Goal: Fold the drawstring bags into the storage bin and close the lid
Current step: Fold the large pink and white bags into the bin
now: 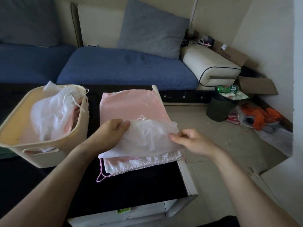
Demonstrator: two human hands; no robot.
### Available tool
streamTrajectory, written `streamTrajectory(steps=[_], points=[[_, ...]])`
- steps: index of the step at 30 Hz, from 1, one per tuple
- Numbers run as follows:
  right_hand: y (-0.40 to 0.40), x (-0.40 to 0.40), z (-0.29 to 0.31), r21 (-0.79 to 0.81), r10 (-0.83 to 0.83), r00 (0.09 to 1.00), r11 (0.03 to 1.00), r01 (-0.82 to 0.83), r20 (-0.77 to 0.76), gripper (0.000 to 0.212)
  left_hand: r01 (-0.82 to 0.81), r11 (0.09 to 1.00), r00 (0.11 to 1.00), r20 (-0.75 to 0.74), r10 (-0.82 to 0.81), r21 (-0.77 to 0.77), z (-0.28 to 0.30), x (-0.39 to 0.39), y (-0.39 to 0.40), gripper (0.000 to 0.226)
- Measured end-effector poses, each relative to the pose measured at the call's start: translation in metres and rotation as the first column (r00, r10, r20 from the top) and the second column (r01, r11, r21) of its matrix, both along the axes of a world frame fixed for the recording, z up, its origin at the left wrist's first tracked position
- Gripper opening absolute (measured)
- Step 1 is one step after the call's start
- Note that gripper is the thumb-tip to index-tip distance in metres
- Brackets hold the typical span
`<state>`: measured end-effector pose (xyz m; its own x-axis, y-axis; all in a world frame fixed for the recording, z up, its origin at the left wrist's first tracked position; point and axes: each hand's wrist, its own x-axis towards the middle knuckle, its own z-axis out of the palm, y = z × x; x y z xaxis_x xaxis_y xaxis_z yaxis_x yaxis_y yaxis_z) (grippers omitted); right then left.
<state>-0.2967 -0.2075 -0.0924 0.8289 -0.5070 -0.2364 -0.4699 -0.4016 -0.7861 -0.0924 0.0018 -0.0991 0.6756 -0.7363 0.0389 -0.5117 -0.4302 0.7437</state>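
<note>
Together, left hand (114, 128) and right hand (190, 138) pinch a white bag (147, 136).

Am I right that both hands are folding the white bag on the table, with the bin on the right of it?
Not quite: in the head view the bin stands on the left of the white bag, not the right. The left hand and right hand do hold that bag on the table.
</note>
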Motion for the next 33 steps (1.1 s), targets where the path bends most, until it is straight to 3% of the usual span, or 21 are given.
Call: streamTrajectory(steps=[3, 5, 7, 10, 15, 18, 20, 21, 22, 24, 27, 31, 33], points=[[-0.001, 0.012, -0.017, -0.133, -0.06, 0.998, 0.989, 0.061, 0.011, 0.044, -0.087, 0.987, 0.99, -0.096, 0.101, 0.136, -0.014, 0.01, -0.003, 0.065], [0.0, 0.021, -0.027, -0.137, -0.128, 0.989, 0.981, 0.137, 0.074, 0.039, -0.075, 0.966, 0.978, -0.173, 0.12, 0.247, -0.022, 0.018, -0.002, 0.074], [0.002, 0.03, -0.035, -0.134, -0.192, 0.974, 0.969, 0.208, 0.119, 0.038, -0.054, 0.958, 0.987, -0.131, 0.095, 0.281, -0.028, 0.023, -0.002, 0.067], [0.001, 0.038, -0.041, -0.163, -0.199, 0.971, 0.962, 0.219, 0.133, 0.038, -0.156, 0.967, 0.987, -0.014, 0.162, 0.199, -0.032, 0.024, -0.005, 0.051], [-0.01, 0.034, -0.05, -0.141, -0.153, 0.987, 0.977, 0.159, 0.053, 0.037, -0.285, 0.956, 0.958, 0.051, 0.282, 0.069, -0.022, 0.017, -0.007, 0.039], [-0.012, 0.032, -0.057, -0.11, -0.197, 0.98, 0.974, 0.2, 0.031, 0.035, -0.348, 0.937, 0.886, 0.318, 0.337, -0.021, -0.011, -0.002, -0.011, 0.045], [-0.013, 0.034, -0.059, -0.112, -0.243, 0.97, 0.964, 0.241, 0.001, 0.029, -0.198, 0.97, 0.825, 0.511, 0.242, -0.14, -0.001, -0.024, -0.015, 0.047], [-0.013, 0.035, -0.06, -0.112, -0.26, 0.965, 0.96, 0.257, -0.013, 0.028, -0.073, 0.983, 0.829, 0.538, 0.153, -0.166, 0.003, -0.035, -0.017, 0.049], [-0.013, 0.038, -0.06, -0.114, -0.275, 0.961, 0.956, 0.27, -0.032, 0.028, 0.048, 0.988, 0.843, 0.536, 0.038, -0.145, 0.005, -0.045, -0.019, 0.051], [-0.014, 0.041, -0.062, -0.12, -0.296, 0.952, 0.951, 0.286, -0.078, 0.03, 0.212, 0.976, 0.836, 0.509, -0.206, 0.047, -0.003, -0.059, -0.023, 0.061], [-0.011, 0.044, -0.059, -0.138, -0.315, 0.938, 0.945, 0.296, -0.146, 0.042, 0.272, 0.897, 0.823, 0.398, -0.405, 0.349, -0.025, -0.06, -0.027, 0.076], [-0.011, 0.043, -0.047, -0.235, -0.359, 0.92, 0.918, 0.318, -0.157, 0.029, 0.273, 0.852, 0.835, 0.33, -0.441, 0.448, -0.037, -0.055, -0.033, 0.074], [-0.012, 0.04, -0.038, -0.31, -0.393, 0.89, 0.897, 0.315, -0.23, 0.062, 0.253, 0.851, 0.84, 0.331, -0.429, 0.461, -0.037, -0.055, -0.038, 0.07]])
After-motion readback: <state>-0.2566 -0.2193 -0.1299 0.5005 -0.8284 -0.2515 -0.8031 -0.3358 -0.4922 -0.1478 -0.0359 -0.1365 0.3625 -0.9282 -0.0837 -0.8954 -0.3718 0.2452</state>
